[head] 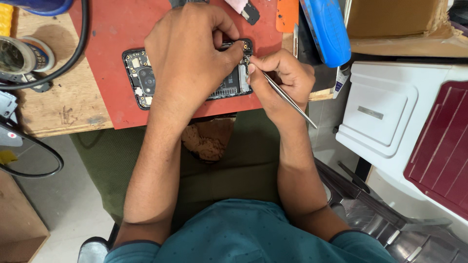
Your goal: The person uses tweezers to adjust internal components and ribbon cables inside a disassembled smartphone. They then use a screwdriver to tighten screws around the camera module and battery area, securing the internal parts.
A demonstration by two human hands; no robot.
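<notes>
An opened black phone (140, 78) with its circuit board bare lies on a red mat (117, 34). My left hand (190, 53) rests over the middle of the phone, thumb and fingertips pressing at its right end. My right hand (282, 80) is just right of the phone and pinches a pair of thin metal tweezers (287, 97). The tweezer tips touch the phone's right end beside my left thumb. Most of the phone's middle is hidden under my left hand.
The mat sits on a worn wooden table (63, 102). A tape roll (19, 56) and black cables (73, 48) lie at the left. A blue tool (326, 29) and a cardboard box (399, 24) are at the top right. A white plastic stool (390, 112) stands at the right.
</notes>
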